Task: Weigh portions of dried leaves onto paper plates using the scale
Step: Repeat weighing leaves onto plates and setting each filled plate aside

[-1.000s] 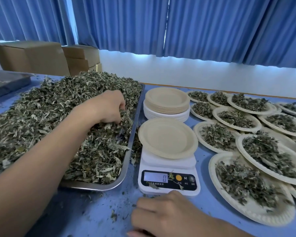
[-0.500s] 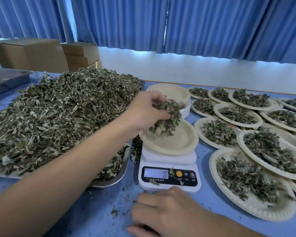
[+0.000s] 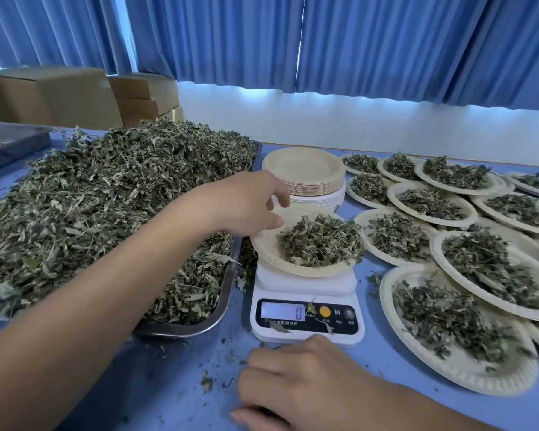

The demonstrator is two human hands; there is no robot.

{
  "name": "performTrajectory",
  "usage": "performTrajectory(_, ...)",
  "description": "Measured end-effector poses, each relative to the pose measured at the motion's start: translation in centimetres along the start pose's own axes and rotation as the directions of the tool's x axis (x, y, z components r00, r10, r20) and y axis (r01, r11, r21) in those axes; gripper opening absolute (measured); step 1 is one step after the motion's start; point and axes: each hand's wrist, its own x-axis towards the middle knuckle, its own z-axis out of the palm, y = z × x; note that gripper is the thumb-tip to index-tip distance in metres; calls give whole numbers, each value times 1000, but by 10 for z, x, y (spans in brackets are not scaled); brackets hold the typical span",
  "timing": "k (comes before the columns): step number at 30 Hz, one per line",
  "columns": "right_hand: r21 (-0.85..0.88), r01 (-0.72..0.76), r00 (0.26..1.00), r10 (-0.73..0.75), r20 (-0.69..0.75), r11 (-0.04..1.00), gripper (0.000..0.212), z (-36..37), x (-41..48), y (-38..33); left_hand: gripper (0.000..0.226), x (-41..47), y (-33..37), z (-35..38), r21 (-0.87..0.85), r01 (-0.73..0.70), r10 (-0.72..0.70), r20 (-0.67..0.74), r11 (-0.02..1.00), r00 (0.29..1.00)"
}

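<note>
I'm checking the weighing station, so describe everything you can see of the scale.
The scale is white, plastic-looking, flat on the blue table beside the leaf tray. Its black front panel carries a lit display reading 0, an orange button and stray leaf bits. A paper plate of dried leaves sits on its platform.

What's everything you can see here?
Leaves: one heap, grey-green, in tray, left.
Tray: one, steel, left.
Scale: one, white, centre.
Plate: one, beige, on scale, holding leaves.
Plate stack: one, beige, behind scale.
Filled plates: about a dozen, beige, right.
Boxes: several, brown, far left.
Curtains: several, blue, back wall.
Table: one, blue, underneath.
Left hand: one, above plate's left rim.
Right hand: one, on table before scale.
</note>
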Motion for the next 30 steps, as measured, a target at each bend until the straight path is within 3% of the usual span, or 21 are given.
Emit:
performTrajectory(7, 3, 8, 1000, -8, -28, 1000, 32, -3, -1, 0, 19, 6, -22, -8, 261, 172, -156, -83, 950, 984)
performTrajectory(12, 23, 12, 999, -11, -42, 1000, 31, -2, -1, 1, 11, 5, -42, -3, 503, 197, -330, 189, 841, 925)
performTrajectory(15, 21, 10, 1000, -9, -29, 1000, 33, 0, -1, 1, 19, 8, -45, 1, 560, 224, -379, 176, 797, 908)
performTrajectory(18, 31, 23, 999, -22, -26, 999, 32, 0, -1, 2, 14, 7, -37, -4, 452, 304, -282, -117, 838, 952)
performTrajectory(20, 28, 27, 999, -26, -27, 999, 33, 0, 0, 2, 19, 6, -23, -1, 224, 180, -113, -282, 958, 953)
performTrajectory(22, 38, 24, 1000, -23, -13, 999, 34, 1, 1, 2, 27, 5, -4, 4, 29, -12, 21, -328, 1000, 945)
performTrajectory(25, 34, 35, 999, -34, -15, 999, 37, 2, 0, 3, 35, 12, 5, 11, 141, 9, 29, -267, 990, 963)
performTrajectory(28, 90, 51, 981, -33, -191, 995, 38, -3, -3, 2, 22, 22, -2, 16, 215, 120, -92, -134, 969, 987)
performTrajectory(30, 195, 39, 882, 58, -467, 980, 37, -18, -5, 5, 22, 27, -4, 22, 312, 164, -134, -114, 936, 984)
